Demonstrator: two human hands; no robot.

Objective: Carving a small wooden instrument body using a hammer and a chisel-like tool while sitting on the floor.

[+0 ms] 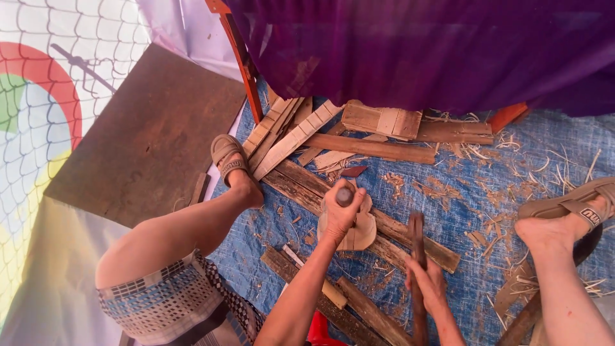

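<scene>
Gripping a chisel (344,195), left hand (339,211) hides its blade.

Daylight is bright and diffuse, tinted where it passes the purple cloth (416,51) along the upper frame. Shadows are soft; a darker band lies beneath that cloth. The pale sheet (38,128) at upper left is near overexposed. Focus is adequate centrally, with slight softness and wide-angle stretching toward the edges.

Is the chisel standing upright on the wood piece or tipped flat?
Upright. The left hand is fisted round the chisel, whose butt end faces the camera, over the rounded wood piece. Its tip is hidden.
</scene>
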